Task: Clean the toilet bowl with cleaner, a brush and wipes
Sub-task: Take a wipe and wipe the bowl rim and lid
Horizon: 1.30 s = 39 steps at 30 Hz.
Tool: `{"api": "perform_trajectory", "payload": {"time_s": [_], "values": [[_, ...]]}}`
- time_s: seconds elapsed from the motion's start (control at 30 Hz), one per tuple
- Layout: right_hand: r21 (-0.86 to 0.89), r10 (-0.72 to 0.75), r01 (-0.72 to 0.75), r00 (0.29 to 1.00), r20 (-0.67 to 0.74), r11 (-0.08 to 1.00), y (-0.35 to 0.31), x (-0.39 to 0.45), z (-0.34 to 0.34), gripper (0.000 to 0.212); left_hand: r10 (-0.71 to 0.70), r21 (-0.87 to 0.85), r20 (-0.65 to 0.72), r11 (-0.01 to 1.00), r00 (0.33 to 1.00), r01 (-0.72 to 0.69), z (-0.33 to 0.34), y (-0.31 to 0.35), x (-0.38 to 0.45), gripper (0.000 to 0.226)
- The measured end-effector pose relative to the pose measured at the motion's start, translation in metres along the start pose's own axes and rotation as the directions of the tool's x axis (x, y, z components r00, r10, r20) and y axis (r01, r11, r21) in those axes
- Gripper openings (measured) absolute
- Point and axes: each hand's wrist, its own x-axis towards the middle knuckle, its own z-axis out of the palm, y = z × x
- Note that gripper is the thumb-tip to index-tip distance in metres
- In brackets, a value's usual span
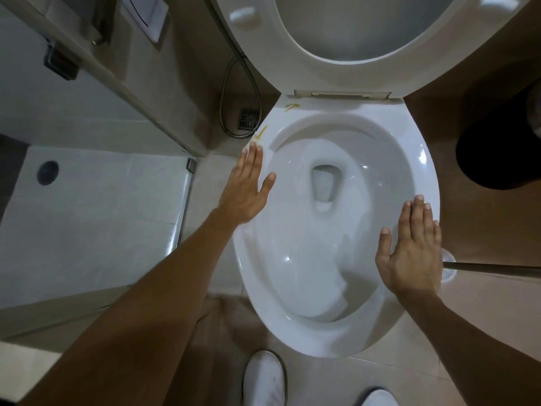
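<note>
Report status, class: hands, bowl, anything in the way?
Left hand and right hand open, flat over toilet bowl rim. Yellow marks on rim. Brush handle unheld, right side.

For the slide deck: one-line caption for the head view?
Both hands, left and right, held flat over the toilet bowl's rim, seat raised, yellow marks on rim.

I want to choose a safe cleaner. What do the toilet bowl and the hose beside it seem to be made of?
The toilet bowl looks like glazed white ceramic: smooth, glossy, with sharp light reflections. The hose looks like flexible metal, silvery, apparently ribbed; metal-look plastic is possible.
</note>
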Motion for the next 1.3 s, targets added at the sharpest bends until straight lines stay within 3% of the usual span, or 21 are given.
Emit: {"api": "perform_trajectory", "payload": {"time_s": [0.37,0.53,0.87,1.17,1.3], "values": [[0.021,-0.003,0.004,0.999,-0.050,1.000,0.000,0.000,0.003,0.069,0.167,0.107,0.045,0.979,0.985,-0.171,-0.012,0.001,0.054,0.078],[0.020,-0.003,0.004,0.999,-0.047,1.000,0.001,0.000,0.003,0.070,0.108,0.075,0.009,0.991,0.994,-0.108,-0.008,0.006,0.048,0.068],[0.006,0.002,-0.002,1.000,-0.030,1.000,0.001,0.000,0.003,0.071,-0.199,0.003,-0.020,0.980,0.980,0.199,0.009,0.023,-0.006,0.066],[0.004,0.007,-0.007,1.000,-0.024,1.000,0.001,0.000,0.003,0.070,-0.249,-0.020,-0.004,0.968,0.969,0.249,0.000,0.044,0.052,0.066],[0.002,0.010,-0.010,1.000,-0.016,1.000,0.000,0.001,0.002,0.070,-0.122,-0.051,0.035,0.991,0.992,0.124,-0.012,0.028,0.048,0.061]]}}
